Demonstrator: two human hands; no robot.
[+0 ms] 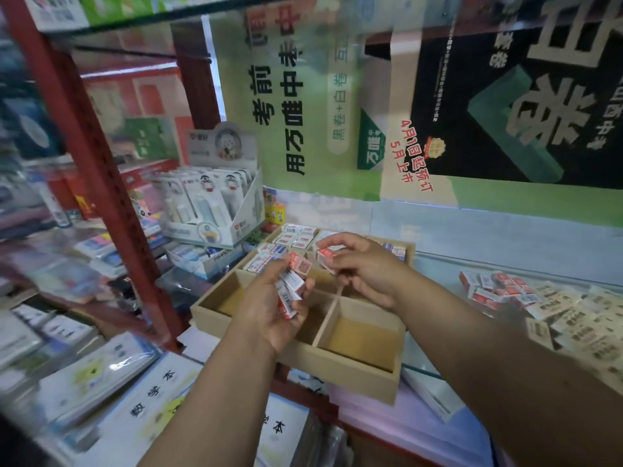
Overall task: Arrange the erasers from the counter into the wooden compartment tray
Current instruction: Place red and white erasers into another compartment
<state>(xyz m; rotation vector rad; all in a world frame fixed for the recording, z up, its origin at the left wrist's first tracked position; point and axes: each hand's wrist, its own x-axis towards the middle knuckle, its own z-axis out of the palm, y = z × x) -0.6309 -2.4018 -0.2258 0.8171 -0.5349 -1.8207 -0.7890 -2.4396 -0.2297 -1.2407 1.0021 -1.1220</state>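
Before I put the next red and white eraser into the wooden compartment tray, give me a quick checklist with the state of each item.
1. Eraser ready in the right hand: ok, it pinches one red and white eraser above the tray.
2. Supply in the left hand: ok, it holds a small stack of boxed erasers.
3. Free space in the wooden compartment tray: ok, the near compartments show bare bottoms.
4. Far compartments: ok, rows of erasers already lie there.
5. Erasers left on the counter: not ok, a loose pile of erasers waits to the right of the tray.
6. Which compartment lies under the right hand: cannot tell, the hand hides it.
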